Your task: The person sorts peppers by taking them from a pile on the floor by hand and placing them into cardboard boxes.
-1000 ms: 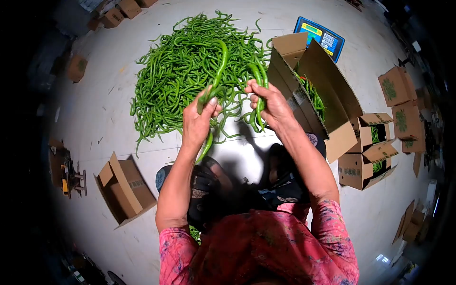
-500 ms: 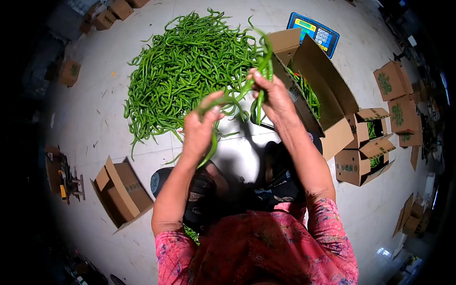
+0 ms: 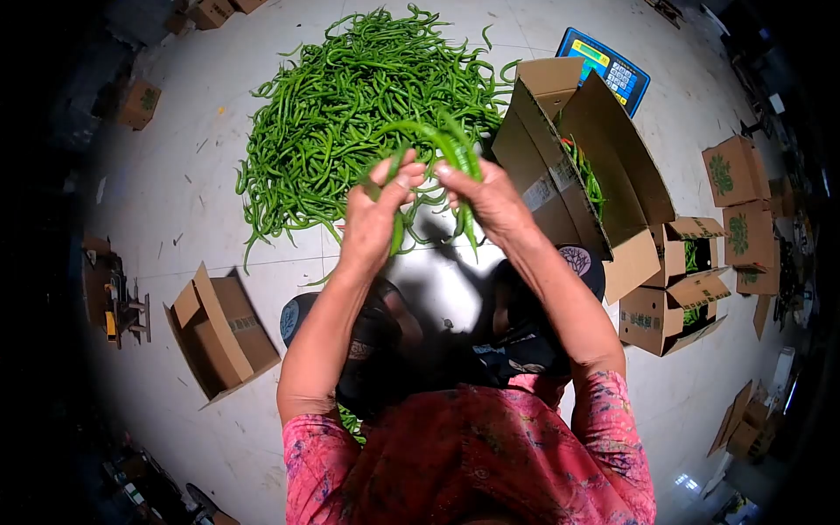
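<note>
Long green chili peppers lie in a big pile [image 3: 350,131] on the pale floor in front of me. My left hand [image 3: 374,208] is closed around a green pepper that sticks out above and below the fingers. Close to it on the right, my right hand [image 3: 492,203] grips several green peppers [image 3: 464,157], their tips pointing up and down past the thumb. Both hands are raised over the near edge of the pile, with their fingertips almost meeting. Motion blurs the upper ends of the held peppers.
To the right stands a tall open carton [image 3: 538,149] with peppers inside, some red. Behind it is a blue scale display [image 3: 604,70]. Smaller cartons [image 3: 643,317] holding peppers sit further right. An open box [image 3: 219,337] lies at left. My knees are below my hands.
My hands have come closer together. The right hand has moved down and now holds its peppers nearer the left one. The view has shifted slightly.
</note>
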`<state>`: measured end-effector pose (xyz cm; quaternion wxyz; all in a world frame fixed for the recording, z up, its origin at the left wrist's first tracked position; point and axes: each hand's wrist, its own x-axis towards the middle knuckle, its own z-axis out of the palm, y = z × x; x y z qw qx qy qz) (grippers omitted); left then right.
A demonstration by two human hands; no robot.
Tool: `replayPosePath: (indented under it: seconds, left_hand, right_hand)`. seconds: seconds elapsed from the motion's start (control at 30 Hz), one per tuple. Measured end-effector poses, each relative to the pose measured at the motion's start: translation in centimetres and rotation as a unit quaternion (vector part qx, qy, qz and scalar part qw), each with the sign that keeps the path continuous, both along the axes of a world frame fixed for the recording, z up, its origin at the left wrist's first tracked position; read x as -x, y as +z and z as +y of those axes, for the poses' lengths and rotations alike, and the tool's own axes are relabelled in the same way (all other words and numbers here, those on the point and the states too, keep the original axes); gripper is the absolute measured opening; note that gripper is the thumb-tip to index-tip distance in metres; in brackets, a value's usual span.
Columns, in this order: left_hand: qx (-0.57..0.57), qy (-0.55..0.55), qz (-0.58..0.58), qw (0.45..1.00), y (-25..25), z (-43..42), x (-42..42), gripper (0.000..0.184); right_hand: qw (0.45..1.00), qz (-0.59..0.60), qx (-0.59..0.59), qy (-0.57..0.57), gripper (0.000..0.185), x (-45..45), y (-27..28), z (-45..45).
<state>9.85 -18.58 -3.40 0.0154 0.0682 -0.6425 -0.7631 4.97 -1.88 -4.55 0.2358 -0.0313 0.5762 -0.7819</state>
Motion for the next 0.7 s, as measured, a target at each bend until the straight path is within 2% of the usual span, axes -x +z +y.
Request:
replayPosePath:
  seconds: [0.03, 0.07, 0.17, 0.27, 0.37, 0.43, 0.47, 0.53, 0.6, 0.63, 0.7]
  left_hand:
    - [0.082, -0.026, -0.019, 0.996, 0.5, 0.5, -0.4, 0.041]
    - [0.159, -0.031, 0.010, 0.987, -1.0, 0.8, -0.2, 0.042]
    - [0.261, -0.080, 0.151, 0.950, -1.4, 1.6, -0.4, 0.056]
    - [0.126, -0.098, 0.000, 0.987, 0.3, 1.2, -0.8, 0.058]
    - [-0.102, -0.021, 0.011, 0.994, 2.8, 0.2, -0.5, 0.047]
    - [-0.206, 0.053, -0.006, 0.977, 3.2, -1.1, -0.4, 0.042]
    - [-0.300, 0.028, 0.001, 0.954, 1.5, -2.8, 0.0, 0.039]
    - [-0.401, -0.014, -0.023, 0.916, 0.6, -4.3, 0.2, 0.035]
    - [-0.393, 0.039, -0.067, 0.916, 0.3, -4.1, 0.1, 0.033]
    - [-0.428, -0.005, -0.045, 0.903, 0.2, -4.4, -0.1, 0.037]
    - [-0.421, 0.040, -0.051, 0.905, 1.4, -3.4, -0.1, 0.038]
  right_hand:
    - [0.999, -0.010, 0.033, 0.037, 0.027, -0.4, 1.2, -0.6]
    - [0.997, -0.041, 0.038, 0.048, 0.027, -0.4, -0.1, -1.0]
    - [0.997, -0.037, 0.054, 0.051, 0.025, -0.8, -0.1, -1.5]
    - [0.996, -0.051, 0.057, 0.045, 0.023, -0.2, -0.2, -0.4]
    - [0.985, -0.075, 0.147, 0.055, 0.029, 0.7, 0.4, 0.6]
    - [0.978, -0.092, 0.180, 0.046, 0.030, 0.9, 1.2, 1.2]
    - [0.978, -0.091, 0.180, 0.044, 0.029, 0.9, 1.2, 1.5]
    - [0.978, -0.092, 0.182, 0.047, 0.029, 1.1, 1.1, 1.8]
    - [0.978, -0.089, 0.180, 0.047, 0.029, 1.1, 0.7, 1.6]
    - [0.980, -0.089, 0.172, 0.044, 0.029, 1.1, 0.7, 1.4]
    - [0.982, -0.091, 0.160, 0.031, 0.028, 0.9, 0.5, 0.8]
